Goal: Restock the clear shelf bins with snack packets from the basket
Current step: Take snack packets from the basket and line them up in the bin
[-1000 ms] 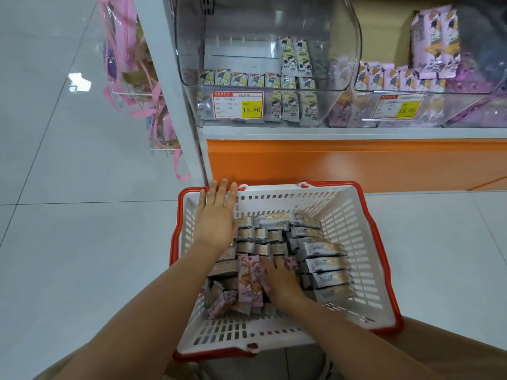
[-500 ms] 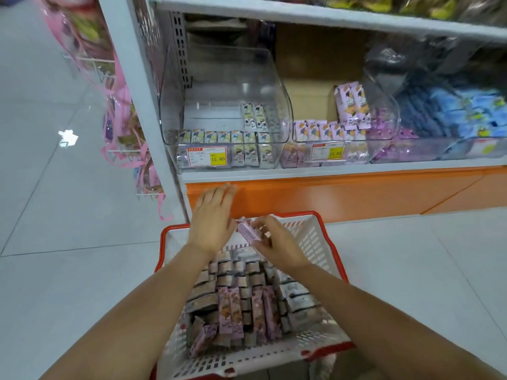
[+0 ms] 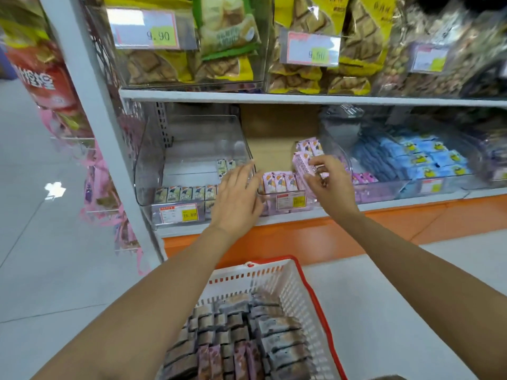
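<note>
Gripping a pink packet (image 3: 301, 164) in the right hand (image 3: 329, 185), fingers curled round it. Held up at the open front of the middle bin (image 3: 310, 204), just above and right of a row of pink packets (image 3: 279, 182) standing along that bin's front wall. More of the same kind stacked farther back, behind the held one.

Left hand (image 3: 236, 198) stretched out as well: fingers straight and spread, holding nothing, back of the hand toward the camera, in front of the place where the left bin (image 3: 153, 165) meets the middle one. Touching the plastic or not: cannot tell.

Inside the left bin, just 1 row of pale green packets (image 3: 186, 193) along the front and a few more at the far right. Yellow price tag (image 3: 178, 213) on its front, reading 15.80.

Farther right, a 3rd clear bin (image 3: 444, 185) holding blue packets (image 3: 419, 160).

Near, down on the floor (image 3: 55, 270), the white basket (image 3: 274, 272) with a red rim, lying between the 2 forearms and loaded with rows of grey-brown packets (image 3: 279, 346), plus a few pink-purple ones toward its near left.

On the upper shelf (image 3: 247, 96), bins of yellow snack bags (image 3: 301, 75) with tags reading 9.90.
</note>
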A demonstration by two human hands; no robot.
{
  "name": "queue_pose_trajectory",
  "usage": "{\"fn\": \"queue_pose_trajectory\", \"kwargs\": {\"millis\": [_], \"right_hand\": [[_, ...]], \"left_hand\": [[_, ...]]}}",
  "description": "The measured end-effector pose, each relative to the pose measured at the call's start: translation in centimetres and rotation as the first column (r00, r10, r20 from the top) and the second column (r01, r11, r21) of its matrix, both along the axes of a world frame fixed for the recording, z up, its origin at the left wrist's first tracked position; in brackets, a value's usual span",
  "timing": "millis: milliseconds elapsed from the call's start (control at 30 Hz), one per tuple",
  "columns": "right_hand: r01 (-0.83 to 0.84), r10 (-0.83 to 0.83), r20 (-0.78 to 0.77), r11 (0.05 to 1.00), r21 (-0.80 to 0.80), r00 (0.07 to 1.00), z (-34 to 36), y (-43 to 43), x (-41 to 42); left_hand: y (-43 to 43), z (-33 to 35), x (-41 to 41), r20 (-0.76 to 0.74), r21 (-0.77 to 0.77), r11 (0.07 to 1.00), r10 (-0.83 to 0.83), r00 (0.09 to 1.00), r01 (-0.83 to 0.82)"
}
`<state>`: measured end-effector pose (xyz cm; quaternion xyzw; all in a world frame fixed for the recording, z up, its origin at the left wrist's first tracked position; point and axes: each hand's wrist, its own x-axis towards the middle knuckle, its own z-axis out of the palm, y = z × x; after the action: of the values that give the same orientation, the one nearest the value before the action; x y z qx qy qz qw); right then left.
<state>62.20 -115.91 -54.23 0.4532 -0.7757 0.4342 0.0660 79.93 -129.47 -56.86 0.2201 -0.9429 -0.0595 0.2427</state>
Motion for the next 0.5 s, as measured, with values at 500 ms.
{"fn": "queue_pose_trajectory", "kwargs": {"millis": [500], "right_hand": [[0.265, -0.239, -0.138, 0.938, 0.221, 0.961, -3.5, -10.0, -8.9]], "left_hand": [[-2.2, -4.8, -2.2, 0.027, -0.116, 0.993, 0.023, 0.999, -0.02]]}}
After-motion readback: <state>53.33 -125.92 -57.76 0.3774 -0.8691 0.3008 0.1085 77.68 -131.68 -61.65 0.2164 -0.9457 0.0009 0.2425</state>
